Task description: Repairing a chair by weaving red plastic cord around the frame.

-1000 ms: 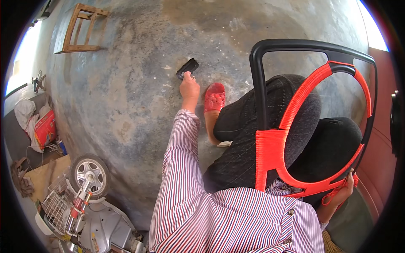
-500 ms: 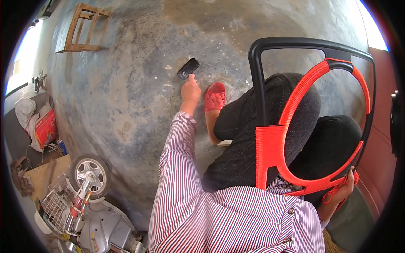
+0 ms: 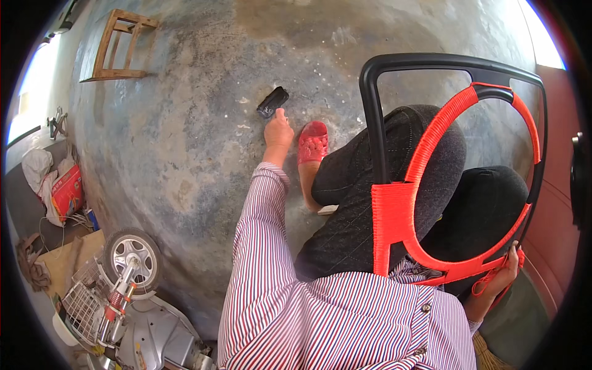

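My left hand (image 3: 279, 131) reaches far forward, low over the floor. One finger is stretched out to the near edge of a small flat black object (image 3: 272, 102) with a shiny face, possibly a phone. The other fingers are curled, and nothing shows in them. At the lower right, my right hand (image 3: 507, 274) is closed round the bottom corner of a black tubular frame (image 3: 374, 117), where a loose red cord hangs. The frame leans upright over my bent knees. Red cord (image 3: 394, 213) wraps its inner ring and side panel tightly.
A wooden stool (image 3: 111, 46) lies tipped over at the far left. At lower left are a wheel (image 3: 132, 261) and wire basket (image 3: 83, 302) of a scooter, near a red and white bag (image 3: 66, 192). A red panel (image 3: 558, 185) stands at right, a straw broom (image 3: 488, 354) below.
The view has shifted very slightly. My left finger is still at the black object, and my right hand keeps its hold on the frame.
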Tool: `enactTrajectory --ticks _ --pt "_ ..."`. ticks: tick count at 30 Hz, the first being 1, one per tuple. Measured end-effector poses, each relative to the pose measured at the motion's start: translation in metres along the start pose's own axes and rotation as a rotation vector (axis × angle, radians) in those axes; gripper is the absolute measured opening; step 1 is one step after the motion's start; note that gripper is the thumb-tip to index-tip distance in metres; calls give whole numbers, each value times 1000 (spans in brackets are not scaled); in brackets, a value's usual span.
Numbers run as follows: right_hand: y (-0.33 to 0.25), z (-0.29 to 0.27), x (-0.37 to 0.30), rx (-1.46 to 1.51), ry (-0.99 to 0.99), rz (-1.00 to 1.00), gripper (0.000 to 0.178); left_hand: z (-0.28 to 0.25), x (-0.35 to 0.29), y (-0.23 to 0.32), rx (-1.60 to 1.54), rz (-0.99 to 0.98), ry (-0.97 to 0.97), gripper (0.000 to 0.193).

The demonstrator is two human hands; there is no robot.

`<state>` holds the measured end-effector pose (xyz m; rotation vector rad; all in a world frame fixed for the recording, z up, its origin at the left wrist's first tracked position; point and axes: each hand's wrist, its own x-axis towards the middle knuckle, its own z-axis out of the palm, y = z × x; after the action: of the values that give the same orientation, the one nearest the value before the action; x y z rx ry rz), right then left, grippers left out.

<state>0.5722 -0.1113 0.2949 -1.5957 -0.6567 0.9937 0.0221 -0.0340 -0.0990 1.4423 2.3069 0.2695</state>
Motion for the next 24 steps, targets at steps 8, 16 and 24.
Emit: enactTrajectory --ticks 8,16,24 --pt "-2 3 0 13 11 24 21 8 0 -5 -52 45 78 30" --pt "-1 7 -2 42 -13 2 22 10 4 0 -195 45 170 18" --pt "1 1 0 39 30 17 23 10 5 -2 -260 -24 207 12"
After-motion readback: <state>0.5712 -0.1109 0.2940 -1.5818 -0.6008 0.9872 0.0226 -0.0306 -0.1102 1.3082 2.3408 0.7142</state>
